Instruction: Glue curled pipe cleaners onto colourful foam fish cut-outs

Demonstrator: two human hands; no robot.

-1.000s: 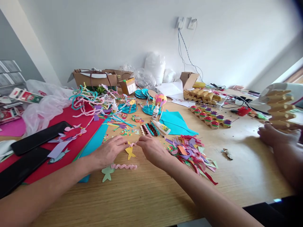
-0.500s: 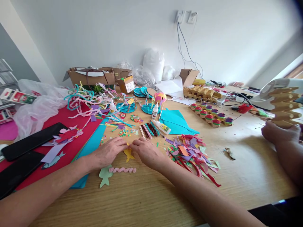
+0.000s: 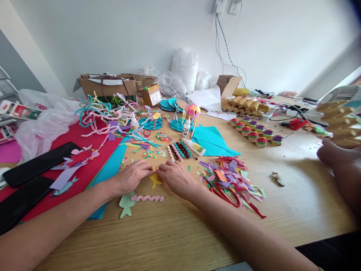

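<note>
A yellow paper fish [image 3: 155,180] lies on the table between my hands, its tail toward me. The fingertips of my left hand [image 3: 134,177] are closed on its left edge. From the other side, my right hand [image 3: 175,177] pinches the same paper cutout, its fingers bunched together. Just below are a pale green paper fish [image 3: 126,205] and a pink twisted pipe cleaner [image 3: 147,198] touching it. Beyond my right hand several coiled pipe cleaners [image 3: 179,150] lie in a row beside a glue bottle [image 3: 195,147].
Paper scraps [image 3: 225,173] with red-handled scissors [image 3: 229,197] lie at right. Red sheets [image 3: 97,139] and black phones [image 3: 39,165] are at left. Painted egg-carton cups [image 3: 255,131] stand farther back. Another person's hand [image 3: 332,154] holds an egg tray [image 3: 340,122] at far right.
The view has tilted and shifted slightly. My hands stay on the yellow paper fish. At right, the other person's hand and egg tray have moved a little.
</note>
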